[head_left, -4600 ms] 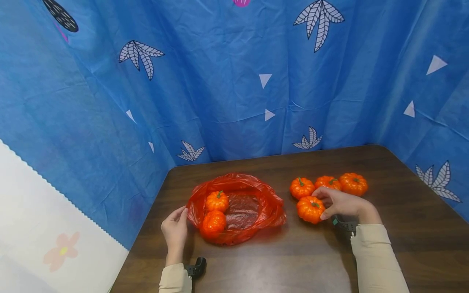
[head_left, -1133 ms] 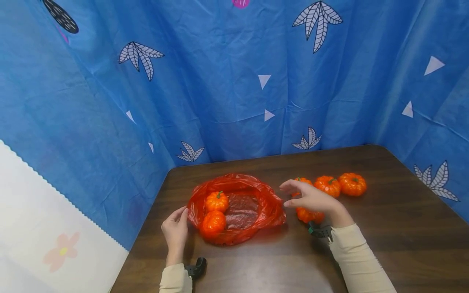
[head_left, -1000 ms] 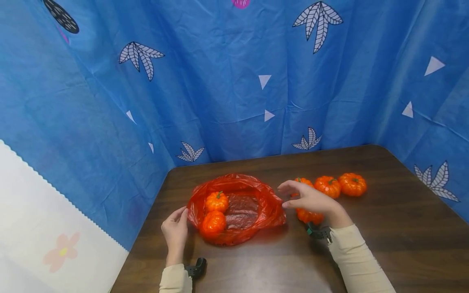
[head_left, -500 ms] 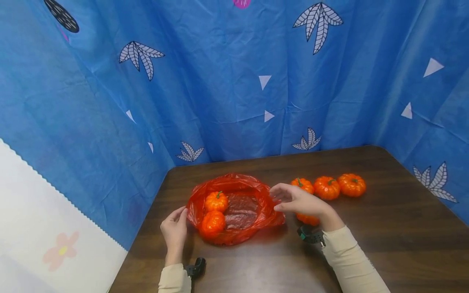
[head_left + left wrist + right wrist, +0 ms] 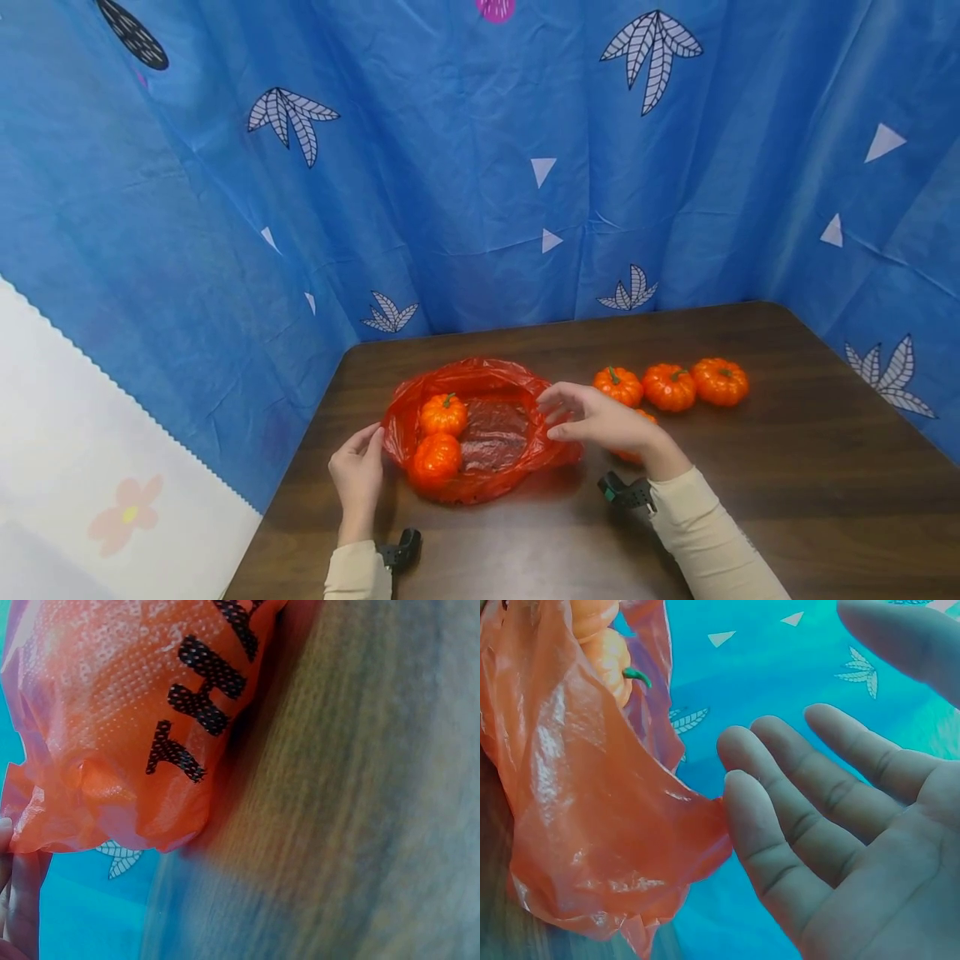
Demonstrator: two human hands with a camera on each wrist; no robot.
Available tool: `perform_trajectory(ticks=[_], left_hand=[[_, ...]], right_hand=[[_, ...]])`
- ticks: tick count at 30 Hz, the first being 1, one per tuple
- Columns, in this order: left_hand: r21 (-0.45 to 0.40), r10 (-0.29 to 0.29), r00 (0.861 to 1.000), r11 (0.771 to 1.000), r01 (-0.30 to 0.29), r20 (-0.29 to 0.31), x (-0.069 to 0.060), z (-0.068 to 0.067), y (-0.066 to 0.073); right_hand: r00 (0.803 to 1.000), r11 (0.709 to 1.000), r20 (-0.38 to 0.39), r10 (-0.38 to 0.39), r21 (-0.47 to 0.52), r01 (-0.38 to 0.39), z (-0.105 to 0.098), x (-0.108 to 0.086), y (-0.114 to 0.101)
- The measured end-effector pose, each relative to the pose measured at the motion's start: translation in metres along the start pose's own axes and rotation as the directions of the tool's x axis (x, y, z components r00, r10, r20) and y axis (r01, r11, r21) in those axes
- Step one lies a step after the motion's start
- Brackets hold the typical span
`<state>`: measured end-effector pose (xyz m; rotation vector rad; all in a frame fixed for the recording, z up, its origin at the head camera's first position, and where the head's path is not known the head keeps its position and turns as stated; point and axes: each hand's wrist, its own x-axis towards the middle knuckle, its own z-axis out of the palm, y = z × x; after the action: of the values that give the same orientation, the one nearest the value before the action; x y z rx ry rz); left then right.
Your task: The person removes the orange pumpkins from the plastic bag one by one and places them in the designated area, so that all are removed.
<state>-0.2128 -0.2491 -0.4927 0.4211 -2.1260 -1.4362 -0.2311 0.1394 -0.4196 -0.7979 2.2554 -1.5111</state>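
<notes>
Currently, I have a red plastic bag (image 5: 495, 379) lying between the two hands, its mouth gaping upward. On its near side, the left wrist view shows me black lettering (image 5: 214, 669). The left hand (image 5: 357, 467) pinches the rim on its side between thumb and fingers. The right hand (image 5: 600, 419) is wide, fingers apart and slightly bent, at the opposite rim; whether a fingertip touches the film, I cannot tell.

Inside the bag, nearer the left hand, sit an orange pumpkin (image 5: 443, 414) with a green stem and a second pumpkin (image 5: 437, 461) just in front of it. Beyond the right hand I see a row of three pumpkins (image 5: 669, 387); another pumpkin (image 5: 627, 457) is partly hidden under that hand. Everything rests on a dark wooden desk (image 5: 517, 550), with a blue curtain (image 5: 480, 192) behind, past both hands.
</notes>
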Motion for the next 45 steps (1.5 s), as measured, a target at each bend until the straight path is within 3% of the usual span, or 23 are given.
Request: perform_trajectory(ticks=[11, 18, 26, 34, 40, 45], left_hand=[[0.009, 0.003, 1.000, 1.000, -0.003, 0.011, 0.000, -0.001, -0.002], [0.011, 0.026, 1.000, 1.000, -0.026, 0.000, 0.000, 0.000, 0.000], [0.016, 0.010, 1.000, 1.000, -0.010, 0.001, 0.000, 0.001, -0.001], [0.016, 0.014, 1.000, 1.000, -0.014, 0.000, 0.001, 0.001, -0.001], [0.022, 0.009, 1.000, 1.000, -0.009, 0.003, 0.001, 0.001, -0.001], [0.025, 0.038, 0.999, 0.999, -0.038, -0.008, 0.000, 0.002, -0.001]], right_hand=[[1.000, 1.000, 0.005, -0.004, 0.031, 0.004, 0.004, 0.002, -0.005], [0.999, 0.999, 0.016, -0.045, 0.014, 0.044, 0.008, 0.006, -0.008], [0.997, 0.997, 0.034, -0.066, -0.022, 0.067, 0.015, 0.011, -0.007], [0.998, 0.998, 0.033, -0.058, 0.017, 0.057, 0.023, 0.016, -0.011], [0.994, 0.995, 0.032, -0.103, -0.012, 0.104, 0.028, 0.023, -0.015], [0.992, 0.993, 0.034, -0.118, -0.023, 0.119, 0.032, 0.030, -0.012]])
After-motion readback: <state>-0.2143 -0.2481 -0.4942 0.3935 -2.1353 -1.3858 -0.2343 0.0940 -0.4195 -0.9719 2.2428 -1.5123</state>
